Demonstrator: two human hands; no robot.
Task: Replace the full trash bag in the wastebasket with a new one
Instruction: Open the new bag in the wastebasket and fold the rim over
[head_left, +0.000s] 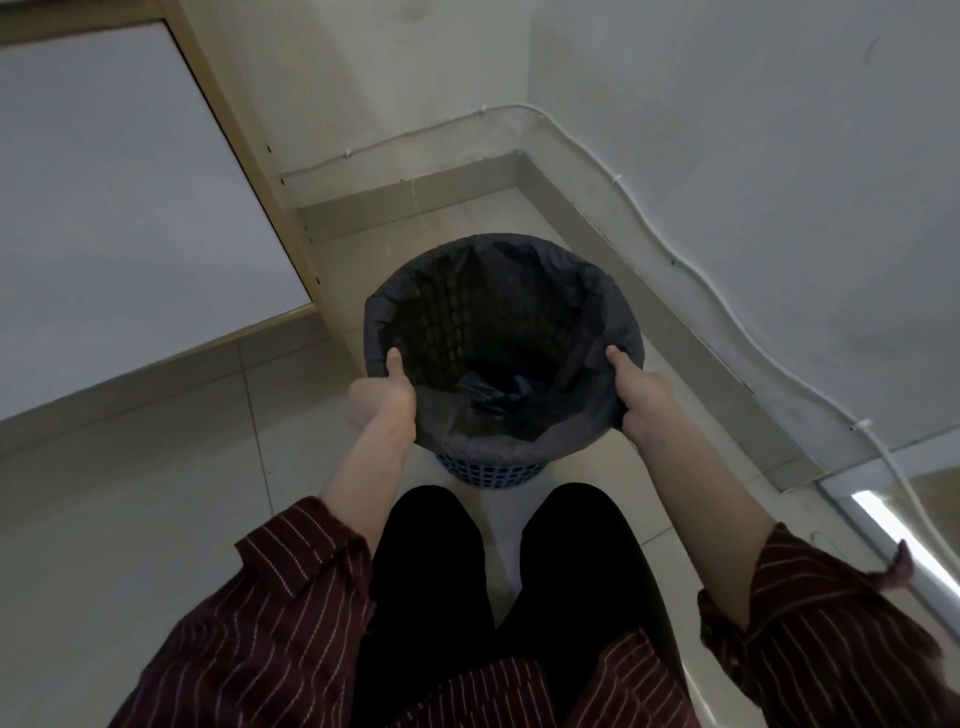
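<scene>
Dark red pinstriped sleeves (291, 613) reach forward. Both the left hand (382, 397) and right hand (641, 397) grip the thin dark grey plastic bag (467, 444), folded over the round blue mesh plastic wastebasket (488, 470) on the pale tiled floor (156, 467)

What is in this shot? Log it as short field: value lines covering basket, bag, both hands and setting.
basket: blue mesh wastebasket, upright on the tiled floor
bag: dark trash bag, lining the basket, edge folded over the rim
left hand: grip on the near-left rim, thumb inside
right hand: grip on the near-right rim, thumb inside
setting: room corner, white cable along the wall
</scene>
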